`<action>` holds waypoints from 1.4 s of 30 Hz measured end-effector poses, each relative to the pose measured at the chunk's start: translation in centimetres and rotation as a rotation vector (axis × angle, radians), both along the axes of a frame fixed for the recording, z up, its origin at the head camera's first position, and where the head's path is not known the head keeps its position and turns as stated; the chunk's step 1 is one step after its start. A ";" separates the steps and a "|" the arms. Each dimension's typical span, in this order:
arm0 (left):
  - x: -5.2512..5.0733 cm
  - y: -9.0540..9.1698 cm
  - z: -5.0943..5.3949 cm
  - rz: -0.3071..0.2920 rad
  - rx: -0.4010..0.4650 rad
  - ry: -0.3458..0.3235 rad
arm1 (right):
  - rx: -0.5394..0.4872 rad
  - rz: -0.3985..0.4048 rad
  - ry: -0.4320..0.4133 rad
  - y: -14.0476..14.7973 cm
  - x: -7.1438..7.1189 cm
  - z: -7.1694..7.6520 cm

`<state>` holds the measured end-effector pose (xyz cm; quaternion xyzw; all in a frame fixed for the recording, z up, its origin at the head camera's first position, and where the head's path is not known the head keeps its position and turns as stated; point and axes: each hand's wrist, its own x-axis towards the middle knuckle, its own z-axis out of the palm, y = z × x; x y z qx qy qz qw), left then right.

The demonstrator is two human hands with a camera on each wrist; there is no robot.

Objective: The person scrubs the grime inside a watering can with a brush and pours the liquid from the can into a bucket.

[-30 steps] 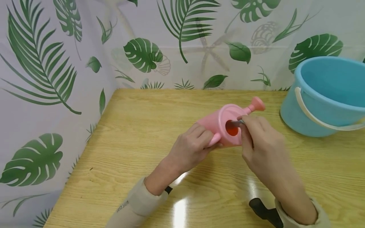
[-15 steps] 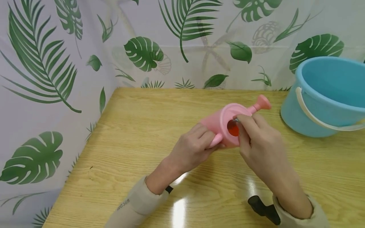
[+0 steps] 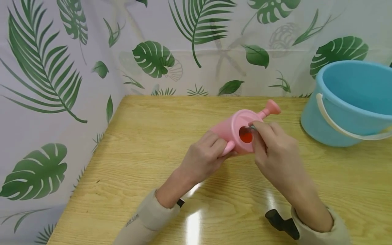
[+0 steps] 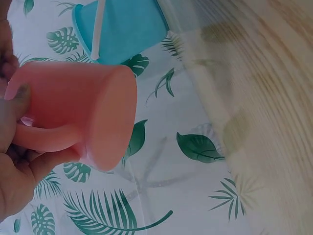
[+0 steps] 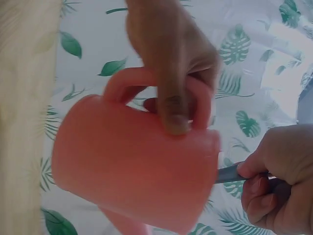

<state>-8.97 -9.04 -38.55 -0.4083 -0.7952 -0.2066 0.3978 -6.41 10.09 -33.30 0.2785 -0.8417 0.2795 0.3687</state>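
Observation:
A pink watering can point(image 3: 223, 130) is tilted, its round opening facing my right hand and its spout toward the back right. My left hand point(image 3: 203, 156) grips its handle point(image 5: 128, 77), the thumb pressing on the can's side in the right wrist view. My right hand point(image 3: 280, 154) pinches a thin grey tool point(image 5: 227, 173) whose far end passes into the opening. Something orange-red shows inside the can; whether it is the can's inner wall or contents, I cannot tell.
A light blue bucket point(image 3: 340, 126) with a white handle point(image 3: 335, 125) stands on the wooden table point(image 3: 137, 136) at the right. Leaf-patterned cloth hangs behind and at the left. A black strap part lies by the right sleeve.
The can moved slightly right, then back left with both hands. The tool went deeper into the opening, then came slightly out; both hands keep their hold.

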 end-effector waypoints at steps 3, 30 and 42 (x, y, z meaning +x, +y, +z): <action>-0.1 -0.1 0.0 0.014 -0.005 0.012 | -0.003 -0.009 0.020 0.1 -0.1 -0.1; 0.0 -0.1 0.2 -0.026 0.028 -0.125 | -0.041 0.065 0.044 0.1 -1.3 -0.5; 0.1 -1.1 1.2 -0.156 0.050 -0.322 | -0.052 0.086 0.042 0.1 -0.9 -0.3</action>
